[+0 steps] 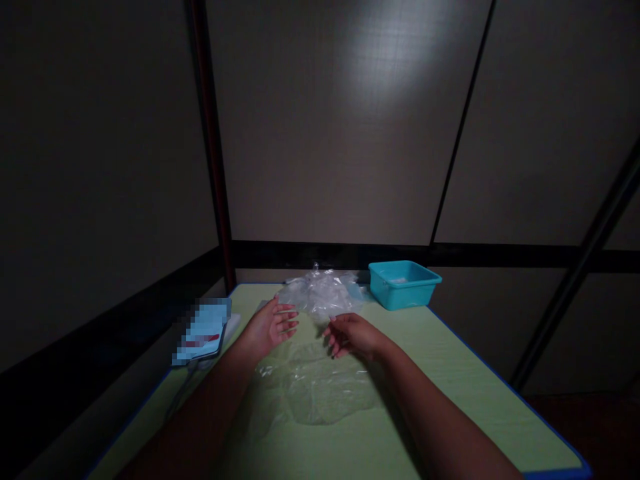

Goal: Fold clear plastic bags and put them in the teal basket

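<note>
A clear plastic bag [325, 390] lies spread out and slightly wrinkled on the green tabletop, below both hands. My left hand [274, 328] hovers over its far left part, palm turned inward, fingers spread and holding nothing. Across from it, my right hand [353, 335] is above the bag's far right side. Its fingers are loosely curled with gaps between them, and nothing shows in them. Just beyond the hands sits a crumpled heap of clear plastic bags [327, 290].
A turquoise plastic basin [406, 288] stands at the table's far right corner. Along the left edge rests a phone [203, 333] with a lit, blurred screen, a cable [183, 390] beside it. The green table [480, 407] has a blue rim, and panelled walls [330, 167] rise behind it.
</note>
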`<control>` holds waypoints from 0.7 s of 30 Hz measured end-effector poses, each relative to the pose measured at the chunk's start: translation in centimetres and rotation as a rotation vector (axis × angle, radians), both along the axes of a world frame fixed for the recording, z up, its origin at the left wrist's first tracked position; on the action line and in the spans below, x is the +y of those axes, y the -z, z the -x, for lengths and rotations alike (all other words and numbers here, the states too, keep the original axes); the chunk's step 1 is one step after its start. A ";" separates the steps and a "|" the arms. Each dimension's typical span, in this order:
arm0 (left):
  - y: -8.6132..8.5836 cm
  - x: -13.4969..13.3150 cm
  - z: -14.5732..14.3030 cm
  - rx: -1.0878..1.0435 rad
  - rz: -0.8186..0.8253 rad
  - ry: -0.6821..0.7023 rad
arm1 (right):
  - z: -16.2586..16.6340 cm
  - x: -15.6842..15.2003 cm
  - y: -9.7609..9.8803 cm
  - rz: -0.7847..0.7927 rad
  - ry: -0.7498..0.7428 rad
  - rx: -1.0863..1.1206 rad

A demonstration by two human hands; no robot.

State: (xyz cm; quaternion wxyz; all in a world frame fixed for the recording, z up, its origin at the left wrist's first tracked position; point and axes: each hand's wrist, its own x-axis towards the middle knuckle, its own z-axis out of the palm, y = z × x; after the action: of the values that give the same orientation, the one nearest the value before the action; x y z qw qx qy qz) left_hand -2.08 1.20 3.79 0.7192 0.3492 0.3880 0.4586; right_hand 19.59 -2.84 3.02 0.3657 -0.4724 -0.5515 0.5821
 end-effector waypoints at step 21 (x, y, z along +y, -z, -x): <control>0.1 -0.3 -0.9 0.082 -0.230 -0.135 | 1.4 -3.2 -2.4 -0.278 -0.375 -0.331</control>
State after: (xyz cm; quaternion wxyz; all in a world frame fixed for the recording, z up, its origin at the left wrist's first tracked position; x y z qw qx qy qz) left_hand -1.22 0.86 3.73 0.6254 0.4210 0.3846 0.5327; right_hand 18.23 -6.06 5.43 0.2181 -0.3959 -0.7560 0.4734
